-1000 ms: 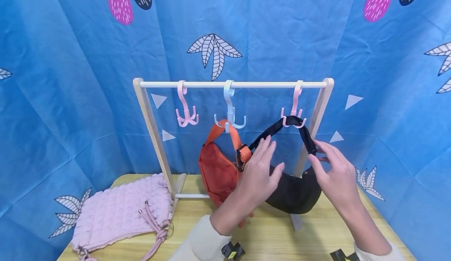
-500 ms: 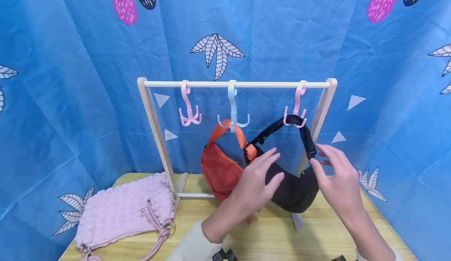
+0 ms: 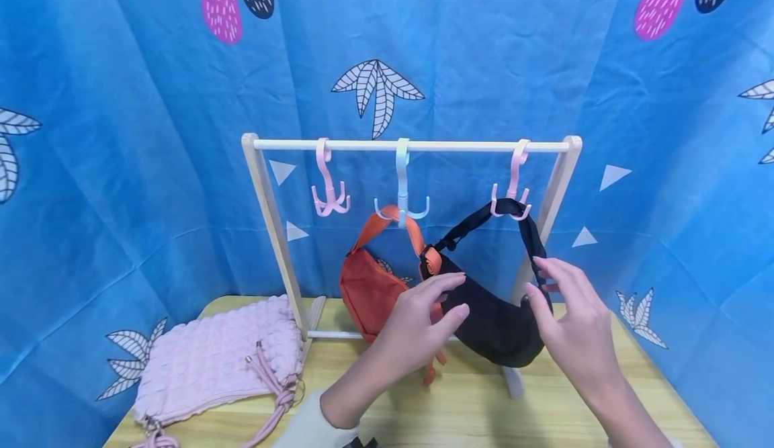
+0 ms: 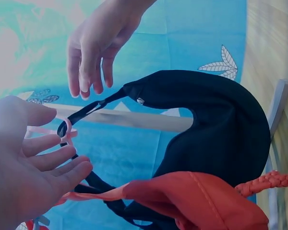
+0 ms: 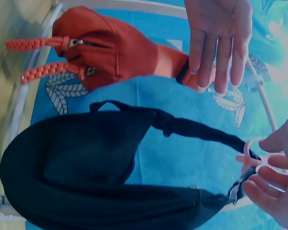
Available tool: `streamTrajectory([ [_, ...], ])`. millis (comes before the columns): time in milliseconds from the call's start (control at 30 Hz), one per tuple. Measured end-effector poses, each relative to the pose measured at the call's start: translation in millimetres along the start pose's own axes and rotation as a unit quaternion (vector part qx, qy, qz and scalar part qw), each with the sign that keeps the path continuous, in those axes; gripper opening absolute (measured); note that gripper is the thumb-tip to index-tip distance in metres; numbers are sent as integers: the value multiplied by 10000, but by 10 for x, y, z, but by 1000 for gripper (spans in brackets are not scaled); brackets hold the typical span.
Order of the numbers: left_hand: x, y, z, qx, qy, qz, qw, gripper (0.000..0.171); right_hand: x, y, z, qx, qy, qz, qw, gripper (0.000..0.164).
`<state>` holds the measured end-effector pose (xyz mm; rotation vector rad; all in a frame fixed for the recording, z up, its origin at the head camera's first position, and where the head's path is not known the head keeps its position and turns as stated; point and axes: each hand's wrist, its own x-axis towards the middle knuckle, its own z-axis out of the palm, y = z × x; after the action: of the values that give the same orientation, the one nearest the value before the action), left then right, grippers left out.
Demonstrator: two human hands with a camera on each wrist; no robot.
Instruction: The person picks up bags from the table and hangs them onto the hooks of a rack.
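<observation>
A black shoulder bag (image 3: pixel 492 327) hangs by its strap (image 3: pixel 478 219) from the right pink hook (image 3: pixel 514 179). Beside it, an orange-red bag (image 3: pixel 369 287) hangs from the blue hook (image 3: pixel 402 179); its two braided zip pulls (image 5: pixel 43 72) show in the right wrist view. My left hand (image 3: pixel 417 320) is in front of both bags, fingers loosely bent and holding nothing. My right hand (image 3: pixel 577 327) is by the right end of the black strap, thumb and fingers spread; whether a fingertip touches the strap I cannot tell.
The rack's white rail (image 3: pixel 459 146) spans two wooden posts (image 3: pixel 275 233). A third pink hook (image 3: pixel 329 186) hangs bare at left. On the wooden table (image 3: pixel 459 414) lies a pink quilted bag (image 3: pixel 211 361) with a knotted cord. A blue patterned curtain (image 3: pixel 484 65) surrounds the rack.
My left hand has drawn down and left from the black strap. The right hand has slid slightly lower, its fingers loosening beside the strap. The bags stay hanging; the whole view shifts slightly.
</observation>
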<state>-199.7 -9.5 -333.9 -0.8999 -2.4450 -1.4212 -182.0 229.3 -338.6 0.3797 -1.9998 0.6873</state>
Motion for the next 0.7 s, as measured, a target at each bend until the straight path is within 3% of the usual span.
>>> streamTrajectory([
  [400,-188,-112,-140,-194,36,-161,9997,44,-98,-222,157,125,-373,-223,9990,59],
  [700,-324,-226,-233,-16,-33,-314,9995,43,-199,-389,318,481,-717,-343,9957,59],
])
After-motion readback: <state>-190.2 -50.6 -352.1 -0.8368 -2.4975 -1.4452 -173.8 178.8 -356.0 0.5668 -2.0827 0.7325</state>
